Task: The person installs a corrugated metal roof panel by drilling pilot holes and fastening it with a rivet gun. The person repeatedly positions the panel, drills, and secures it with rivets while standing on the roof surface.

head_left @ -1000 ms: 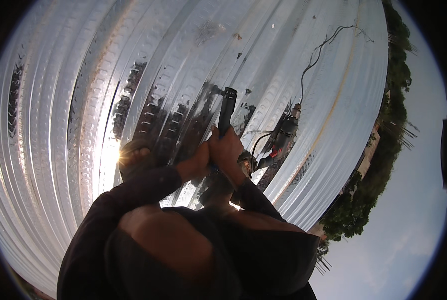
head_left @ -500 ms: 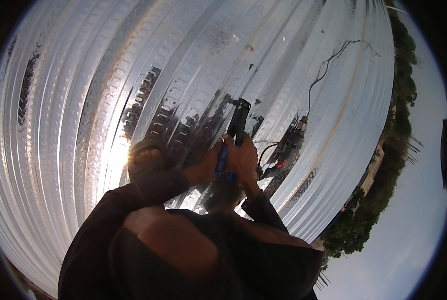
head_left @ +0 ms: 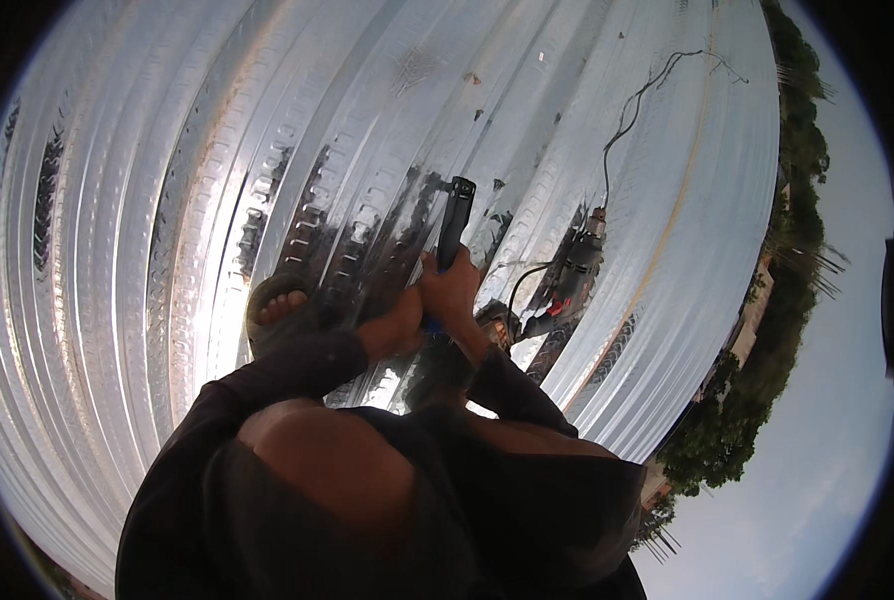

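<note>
A long hand riveter (head_left: 456,215), black at the head with blue handles, is upright in the picture between my hands, its short nose turned left against the ribbed metal sheet. My right hand (head_left: 452,287) is wrapped round it just below the black part. Lower down and to the left, my left hand (head_left: 397,322) is closed on the handle end, largely hiding the blue grips. The two arms of the riveter lie pressed together.
A corded power drill (head_left: 579,262) lies to the right, its black cable (head_left: 635,112) trailing up the shiny corrugated metal roofing (head_left: 367,60). My sandalled foot (head_left: 283,303) is at left. Beyond the roof's right edge are trees (head_left: 722,430) and thin rods. Metal scraps lie further up.
The riveter's arms, spread apart before, have come together, and my hands have drawn closer to each other. The whole view has shifted slightly; the drill lies where it was.
</note>
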Demonstrator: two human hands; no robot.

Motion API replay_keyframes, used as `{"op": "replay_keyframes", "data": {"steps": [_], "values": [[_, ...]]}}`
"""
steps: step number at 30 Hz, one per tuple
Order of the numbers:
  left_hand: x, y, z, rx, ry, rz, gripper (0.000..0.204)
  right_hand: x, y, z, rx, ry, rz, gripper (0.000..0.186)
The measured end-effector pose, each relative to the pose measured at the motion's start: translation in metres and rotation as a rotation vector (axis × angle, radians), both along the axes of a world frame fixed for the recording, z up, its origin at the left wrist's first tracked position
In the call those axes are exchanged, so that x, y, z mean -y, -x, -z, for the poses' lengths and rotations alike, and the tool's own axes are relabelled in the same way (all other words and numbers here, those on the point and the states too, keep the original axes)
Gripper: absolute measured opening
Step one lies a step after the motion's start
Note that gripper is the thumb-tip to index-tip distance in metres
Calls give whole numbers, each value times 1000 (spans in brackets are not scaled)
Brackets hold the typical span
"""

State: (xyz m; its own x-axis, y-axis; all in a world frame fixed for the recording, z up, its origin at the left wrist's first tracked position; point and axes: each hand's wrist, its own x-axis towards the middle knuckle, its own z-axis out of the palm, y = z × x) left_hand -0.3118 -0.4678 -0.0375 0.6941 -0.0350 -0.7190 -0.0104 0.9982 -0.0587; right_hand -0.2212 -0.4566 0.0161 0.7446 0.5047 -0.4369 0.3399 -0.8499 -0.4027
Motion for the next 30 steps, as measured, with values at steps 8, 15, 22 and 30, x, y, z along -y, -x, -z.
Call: {"op": "replay_keyframes", "data": {"steps": [8, 15, 22, 30], "values": [[-12, 25, 22, -20, -67, 100, 49, -51, -43, -102, -198, 316, -136, 46], [-17, 33, -20, 284, -420, 60, 59, -21, -15, -53, -66, 51, 23, 50], [-36, 37, -34, 305, -662, 316, 69, -15, -6, -37, -421, -121, 84, 52], [-36, 40, -28, 206, -824, 328, 59, -3, -7, -14, -373, -169, 80, 51]]}}
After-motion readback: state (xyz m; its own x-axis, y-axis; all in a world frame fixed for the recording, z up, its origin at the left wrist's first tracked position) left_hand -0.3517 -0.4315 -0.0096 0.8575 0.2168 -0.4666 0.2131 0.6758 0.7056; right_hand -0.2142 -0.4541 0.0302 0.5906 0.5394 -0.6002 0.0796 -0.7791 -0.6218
